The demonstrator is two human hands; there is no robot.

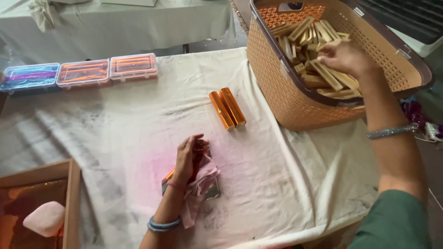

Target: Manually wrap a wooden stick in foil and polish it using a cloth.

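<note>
The right hand (344, 56) is reaching into the woven orange basket (295, 103) at the far right of the table (115, 133). Its fingers are curling around the plain wooden sticks (323, 69) piled inside; whether they are actually clamping one cannot be told, since the hand is blurred and seen from behind.

The left hand (188, 159) is resting on the cloth-covered table near the front edge, pressing down on a pink cloth (203, 182). The fingers are lying bent over the cloth and a dark flat plate (213, 191) beneath it — a sliver of orange foil is showing at the plate's left edge.

Two foil-wrapped orange sticks (227, 109) are lying side by side, touching each other, on the table between the left hand and the basket, well apart from both.

Three clear plastic cases (83, 73) are sitting in a row along the far left of the table — one blue-violet, two orange-pink. A wooden tray (71, 198) is standing at the near left corner, holding orange foil and a pale pink pad (45, 219).
</note>
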